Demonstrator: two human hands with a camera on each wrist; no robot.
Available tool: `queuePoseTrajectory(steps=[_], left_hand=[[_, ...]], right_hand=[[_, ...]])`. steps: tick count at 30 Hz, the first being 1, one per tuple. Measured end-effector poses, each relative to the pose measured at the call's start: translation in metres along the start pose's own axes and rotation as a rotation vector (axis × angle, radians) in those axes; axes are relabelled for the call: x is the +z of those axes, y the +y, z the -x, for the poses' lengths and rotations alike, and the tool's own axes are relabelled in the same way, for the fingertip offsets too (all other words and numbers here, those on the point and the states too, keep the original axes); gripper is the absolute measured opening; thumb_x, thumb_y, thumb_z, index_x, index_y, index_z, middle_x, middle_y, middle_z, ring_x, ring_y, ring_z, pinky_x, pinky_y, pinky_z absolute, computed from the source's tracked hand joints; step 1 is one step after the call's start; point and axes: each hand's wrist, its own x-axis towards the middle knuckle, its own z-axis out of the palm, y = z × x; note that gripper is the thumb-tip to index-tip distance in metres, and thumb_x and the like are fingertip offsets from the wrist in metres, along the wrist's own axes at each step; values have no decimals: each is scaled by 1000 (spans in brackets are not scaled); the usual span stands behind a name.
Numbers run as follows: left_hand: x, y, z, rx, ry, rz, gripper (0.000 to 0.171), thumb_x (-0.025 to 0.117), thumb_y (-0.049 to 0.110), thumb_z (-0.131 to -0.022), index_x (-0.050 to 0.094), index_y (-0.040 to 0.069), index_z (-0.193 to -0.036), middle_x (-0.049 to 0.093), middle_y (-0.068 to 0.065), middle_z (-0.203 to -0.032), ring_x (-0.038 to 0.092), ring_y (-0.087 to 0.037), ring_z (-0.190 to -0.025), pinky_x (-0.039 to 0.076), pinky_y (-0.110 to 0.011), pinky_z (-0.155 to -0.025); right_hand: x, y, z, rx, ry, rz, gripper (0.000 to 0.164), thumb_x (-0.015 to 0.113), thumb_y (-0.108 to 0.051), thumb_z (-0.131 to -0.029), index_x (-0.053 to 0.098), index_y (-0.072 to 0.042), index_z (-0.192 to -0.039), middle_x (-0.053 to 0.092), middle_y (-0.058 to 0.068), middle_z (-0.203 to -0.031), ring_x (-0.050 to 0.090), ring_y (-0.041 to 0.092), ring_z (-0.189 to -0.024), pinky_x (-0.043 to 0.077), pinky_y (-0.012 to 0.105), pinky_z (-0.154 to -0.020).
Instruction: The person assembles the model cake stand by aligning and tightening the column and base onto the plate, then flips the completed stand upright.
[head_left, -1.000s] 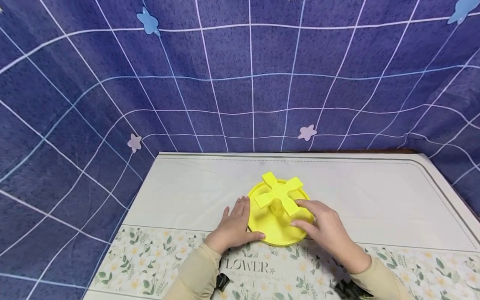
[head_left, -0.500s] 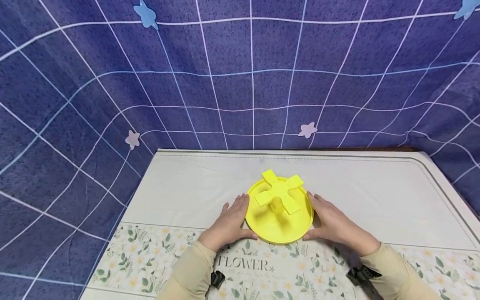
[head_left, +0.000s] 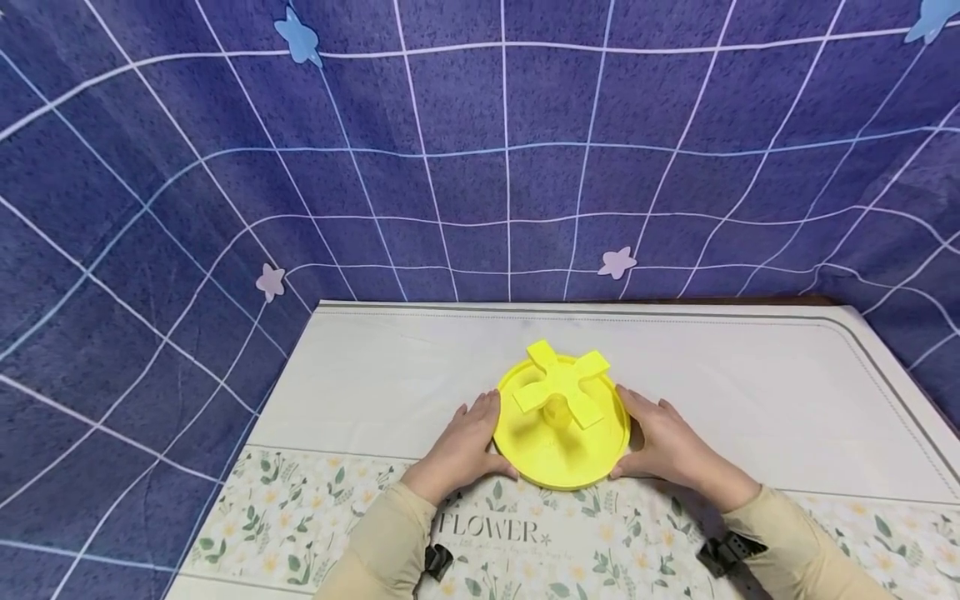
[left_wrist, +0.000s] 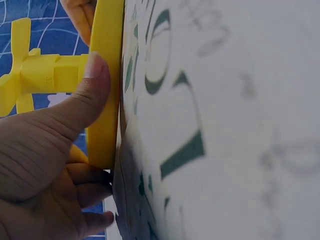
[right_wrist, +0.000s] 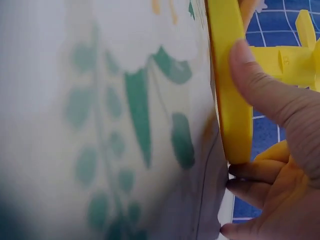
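Observation:
A yellow round plastic base [head_left: 536,458] with a raised rim stands on the table, a short post [head_left: 557,414] rising from its middle. Atop the post sits a four-armed cross piece [head_left: 561,384], also yellow. My left hand [head_left: 459,447] grips the base's left edge, thumb at the near rim and fingers along the side. On the opposite edge my right hand [head_left: 670,442] holds it the same way. Up close in the left wrist view, the thumb [left_wrist: 82,100] lies over the rim. The right wrist view shows the other thumb [right_wrist: 265,85] on the rim too.
Under the base lies a white tablecloth [head_left: 390,358] with a floral band [head_left: 300,517] along the near side. A dark blue curtain [head_left: 465,108] with a grid and stars hangs behind and at both sides of the table.
My right hand has moved from beside the cross piece out to the base's right edge and taken hold there. The left hand stays at the left edge.

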Motion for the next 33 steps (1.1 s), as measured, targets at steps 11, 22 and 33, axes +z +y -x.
queuePoseTrajectory(steps=[11, 22, 33], left_hand=[[-12, -2, 16, 33, 100, 329, 118, 80, 49, -71, 12, 8, -157, 19, -10, -160, 22, -24, -145, 21, -41, -115], [-15, 6, 26, 8, 208, 449, 109, 75, 54, -73, 20, 13, -157, 29, -7, -157, 29, -27, -142, 26, -45, -113], [-12, 13, 36, 31, 476, 225, 54, 68, 28, -91, 54, 7, -139, 66, -13, -124, 71, -23, -84, 55, -34, -78]], right_hand=[[-13, -4, 13, 70, 31, -260, 113, 86, -46, -69, 27, 3, -152, 34, 24, -152, 33, 46, -136, 32, 60, -105], [-14, -8, 20, -5, 88, -553, 84, 77, -8, -84, 28, 6, -150, 35, 24, -151, 36, 45, -135, 34, 45, -107], [-10, -35, 27, 62, 286, -640, 44, 58, -7, -98, 46, 13, -135, 53, 32, -132, 56, -5, -109, 47, 13, -86]])
